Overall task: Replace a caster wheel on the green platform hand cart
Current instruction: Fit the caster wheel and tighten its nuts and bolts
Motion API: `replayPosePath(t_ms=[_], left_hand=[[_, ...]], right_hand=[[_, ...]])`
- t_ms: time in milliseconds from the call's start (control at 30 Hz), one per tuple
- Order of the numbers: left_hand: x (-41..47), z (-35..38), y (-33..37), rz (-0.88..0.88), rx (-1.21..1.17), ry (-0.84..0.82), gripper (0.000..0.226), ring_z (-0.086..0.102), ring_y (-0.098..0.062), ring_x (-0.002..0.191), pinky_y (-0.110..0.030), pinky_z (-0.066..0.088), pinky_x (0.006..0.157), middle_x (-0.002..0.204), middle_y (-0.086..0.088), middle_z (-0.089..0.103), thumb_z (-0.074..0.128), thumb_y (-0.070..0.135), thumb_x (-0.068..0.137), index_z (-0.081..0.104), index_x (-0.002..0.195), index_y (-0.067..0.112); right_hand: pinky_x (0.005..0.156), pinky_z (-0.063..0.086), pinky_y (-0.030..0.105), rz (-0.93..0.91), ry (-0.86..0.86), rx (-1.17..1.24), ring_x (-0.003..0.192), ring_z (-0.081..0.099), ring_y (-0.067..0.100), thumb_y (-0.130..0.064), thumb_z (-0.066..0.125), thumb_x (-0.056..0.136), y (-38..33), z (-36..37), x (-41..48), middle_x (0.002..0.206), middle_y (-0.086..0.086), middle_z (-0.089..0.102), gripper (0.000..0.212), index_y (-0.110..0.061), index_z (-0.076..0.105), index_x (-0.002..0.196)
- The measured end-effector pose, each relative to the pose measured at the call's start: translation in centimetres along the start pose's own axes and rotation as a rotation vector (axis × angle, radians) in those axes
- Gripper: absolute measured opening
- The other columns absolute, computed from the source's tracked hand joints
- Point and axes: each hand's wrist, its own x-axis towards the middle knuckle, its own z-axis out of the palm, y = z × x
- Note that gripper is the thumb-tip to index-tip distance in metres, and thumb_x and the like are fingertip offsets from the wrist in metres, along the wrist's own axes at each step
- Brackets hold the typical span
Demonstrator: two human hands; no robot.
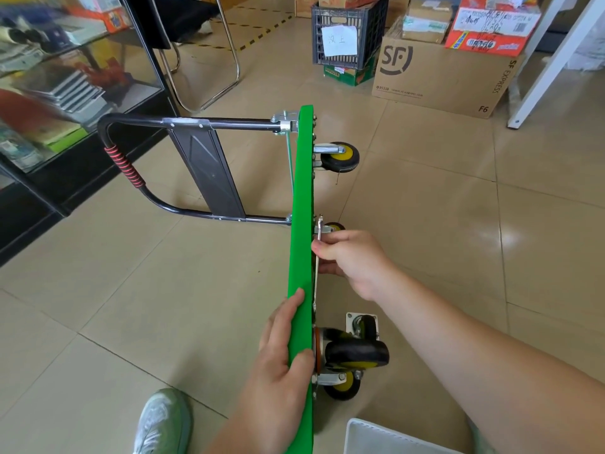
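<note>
Left hand (284, 348) grips the green plastic cart platform (301, 191). Right hand (353, 260) pinches a slim silver wrench (320, 229). Brown cardboard box (438, 83) reads "SF EXPRESS".

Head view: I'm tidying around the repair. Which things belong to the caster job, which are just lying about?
Job: green platform cart on edge; silver flat wrench in right hand; loose black caster with steel plate; left hand gripping cart.
Lying about: brown SF cardboard box; dark plastic crate; chrome-framed chair.

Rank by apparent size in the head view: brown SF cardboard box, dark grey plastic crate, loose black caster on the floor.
1. Brown SF cardboard box.
2. Dark grey plastic crate.
3. Loose black caster, smallest though nearest the camera.
</note>
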Motion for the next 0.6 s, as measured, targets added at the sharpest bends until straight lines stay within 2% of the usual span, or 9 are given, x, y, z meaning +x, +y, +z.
replayPosePath(t_ms=[133,233,300,433,533,600], left_hand=[[0.0,-0.2,-0.2,0.006,0.007,-0.029,0.073,0.045,0.007,0.128,-0.007,0.040,0.095,0.142,0.037,0.038,0.045,0.026,0.078,0.033,0.132,0.075],[0.0,-0.3,-0.4,0.009,0.003,-0.050,0.072,0.041,0.014,0.129,-0.001,0.035,0.092,0.144,0.036,0.035,0.045,0.025,0.083,0.030,0.137,0.071],[-0.1,-0.3,-0.3,0.009,-0.005,-0.054,0.069,0.039,0.016,0.129,-0.005,0.035,0.098,0.146,0.036,0.034,0.046,0.023,0.090,0.029,0.141,0.067],[-0.2,-0.1,-0.1,0.016,-0.002,-0.035,0.067,0.035,0.017,0.132,-0.017,0.031,0.114,0.142,0.042,0.034,0.047,0.020,0.094,0.030,0.141,0.064],[-0.3,0.1,0.0,0.009,-0.027,-0.031,0.069,0.040,0.012,0.131,-0.020,0.035,0.110,0.141,0.039,0.038,0.044,0.029,0.082,0.032,0.139,0.067],[-0.4,0.2,0.0,0.003,-0.047,-0.027,0.068,0.043,0.015,0.125,-0.013,0.036,0.102,0.140,0.036,0.040,0.043,0.030,0.080,0.033,0.138,0.065]], right_hand=[[0.075,0.060,0.035,-0.042,0.022,0.026,0.088,0.074,0.027,-0.001,0.073,0.087,-0.8,-0.4,-0.5,0.096,0.011,0.076,0.011,-0.006,0.075,0.097],[0.074,0.060,0.034,-0.228,0.052,0.045,0.080,0.074,0.020,0.003,0.072,0.086,-2.8,-1.3,-2.2,0.081,0.002,0.075,0.014,-0.010,0.073,0.092],[0.076,0.062,0.033,-0.354,0.031,0.041,0.081,0.075,0.019,0.005,0.071,0.087,-3.8,-1.8,-4.1,0.078,0.001,0.076,0.019,-0.013,0.072,0.093],[0.083,0.060,0.031,-0.513,-0.034,-0.076,0.091,0.075,0.019,0.004,0.074,0.085,-2.8,-1.8,-7.4,0.091,0.002,0.078,0.026,-0.021,0.074,0.091],[0.087,0.058,0.033,-0.571,-0.056,-0.113,0.091,0.074,0.016,0.006,0.074,0.084,-1.1,-1.9,-8.9,0.093,0.002,0.078,0.021,-0.014,0.076,0.092],[0.090,0.059,0.036,-0.585,-0.056,-0.124,0.092,0.073,0.015,0.007,0.074,0.083,-0.3,-1.9,-9.6,0.094,0.003,0.078,0.019,-0.010,0.076,0.093]])
